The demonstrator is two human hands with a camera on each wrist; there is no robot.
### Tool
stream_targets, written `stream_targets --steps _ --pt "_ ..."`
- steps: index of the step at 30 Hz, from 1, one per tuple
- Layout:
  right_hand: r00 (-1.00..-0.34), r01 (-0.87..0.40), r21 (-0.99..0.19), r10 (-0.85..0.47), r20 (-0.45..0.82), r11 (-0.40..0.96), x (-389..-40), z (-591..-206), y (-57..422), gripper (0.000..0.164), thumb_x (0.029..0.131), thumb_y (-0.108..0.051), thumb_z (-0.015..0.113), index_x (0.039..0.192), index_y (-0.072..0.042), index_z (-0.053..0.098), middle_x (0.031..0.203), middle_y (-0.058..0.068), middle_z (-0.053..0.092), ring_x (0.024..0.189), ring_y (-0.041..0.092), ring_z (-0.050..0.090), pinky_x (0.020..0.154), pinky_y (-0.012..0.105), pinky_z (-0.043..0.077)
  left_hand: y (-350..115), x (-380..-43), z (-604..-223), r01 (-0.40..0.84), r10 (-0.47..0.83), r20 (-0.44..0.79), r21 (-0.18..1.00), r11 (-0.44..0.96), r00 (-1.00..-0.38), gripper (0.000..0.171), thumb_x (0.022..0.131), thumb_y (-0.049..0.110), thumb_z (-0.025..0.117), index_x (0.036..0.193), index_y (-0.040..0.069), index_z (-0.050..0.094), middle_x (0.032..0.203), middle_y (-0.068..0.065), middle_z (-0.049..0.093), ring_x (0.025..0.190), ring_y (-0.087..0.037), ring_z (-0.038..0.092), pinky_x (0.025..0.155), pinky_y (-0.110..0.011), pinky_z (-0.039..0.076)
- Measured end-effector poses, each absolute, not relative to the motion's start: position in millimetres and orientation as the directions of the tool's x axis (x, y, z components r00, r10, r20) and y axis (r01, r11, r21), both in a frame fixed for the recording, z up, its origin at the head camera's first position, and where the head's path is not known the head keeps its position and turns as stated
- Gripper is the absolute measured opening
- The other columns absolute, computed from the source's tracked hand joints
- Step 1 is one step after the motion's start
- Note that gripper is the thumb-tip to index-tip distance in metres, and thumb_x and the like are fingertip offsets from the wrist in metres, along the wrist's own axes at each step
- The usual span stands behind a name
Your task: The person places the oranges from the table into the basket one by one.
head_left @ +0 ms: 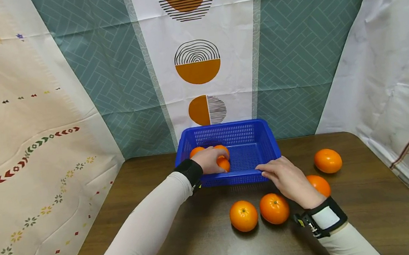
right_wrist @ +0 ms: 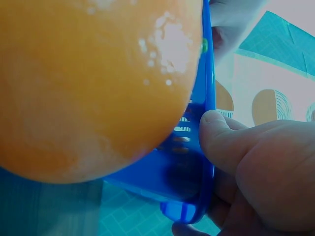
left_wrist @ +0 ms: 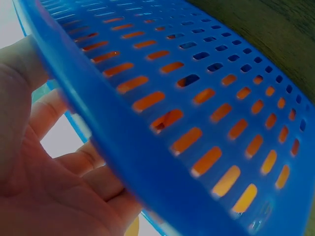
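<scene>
A blue plastic basket (head_left: 234,178) with slotted sides stands at the back of the table. Several oranges lie inside its left part, among them one orange (head_left: 196,150) at the left wall. My left hand (head_left: 208,160) reaches over the front rim, its fingers and thumb about another orange (head_left: 224,165). In the left wrist view, orange colour shows through the slots of the basket wall (left_wrist: 118,118), while the rim hides the fingertips. My right hand (head_left: 290,178) grips the basket's front rim near the right corner; in the right wrist view its thumb (right_wrist: 216,130) presses the rim.
Two oranges, a left one (head_left: 243,216) and a right one (head_left: 274,208), sit on the wooden table (head_left: 199,246) before the basket. Another orange (head_left: 319,185) is partly hidden behind my right hand, and a further orange (head_left: 328,161) lies behind it. Patterned cloths (head_left: 114,70) hang around the table.
</scene>
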State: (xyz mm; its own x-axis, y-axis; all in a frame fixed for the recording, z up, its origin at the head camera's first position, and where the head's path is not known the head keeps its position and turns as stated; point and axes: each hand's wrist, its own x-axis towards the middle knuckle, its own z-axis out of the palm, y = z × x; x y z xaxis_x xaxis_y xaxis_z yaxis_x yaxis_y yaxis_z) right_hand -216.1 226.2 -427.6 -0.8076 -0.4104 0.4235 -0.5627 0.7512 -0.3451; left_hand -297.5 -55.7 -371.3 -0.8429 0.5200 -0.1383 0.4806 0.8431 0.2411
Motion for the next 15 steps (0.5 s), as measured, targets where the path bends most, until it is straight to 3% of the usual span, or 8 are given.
stream_targets --steps 4,15 --pt "-0.813 -0.557 -0.350 -0.407 0.417 0.753 -216.4 -427.3 226.2 0.025 0.103 -0.006 0.078 0.127 -0.009 0.082 0.110 0.007 0.082 0.108 0.032 0.069 0.099 0.055 0.057 -53.6 -296.5 -370.1 0.496 0.534 -0.148 0.230 0.837 -0.832 0.045 0.099 0.028 0.084 0.141 0.014 0.073 0.134 -0.008 0.073 0.127 -0.032 0.059 0.109 -0.048 0.049" --pt "-0.821 -0.546 -0.349 -0.403 0.404 0.762 -216.8 -427.1 225.9 0.025 0.103 -0.006 0.078 0.127 -0.010 0.082 0.110 0.007 0.081 0.107 0.032 0.069 0.098 0.054 0.058 -49.8 -297.4 -371.6 0.469 0.506 -0.189 0.210 0.858 -0.841 0.041 0.101 0.030 0.083 0.139 0.019 0.075 0.122 -0.004 0.074 0.111 -0.030 0.062 0.103 -0.044 0.050"
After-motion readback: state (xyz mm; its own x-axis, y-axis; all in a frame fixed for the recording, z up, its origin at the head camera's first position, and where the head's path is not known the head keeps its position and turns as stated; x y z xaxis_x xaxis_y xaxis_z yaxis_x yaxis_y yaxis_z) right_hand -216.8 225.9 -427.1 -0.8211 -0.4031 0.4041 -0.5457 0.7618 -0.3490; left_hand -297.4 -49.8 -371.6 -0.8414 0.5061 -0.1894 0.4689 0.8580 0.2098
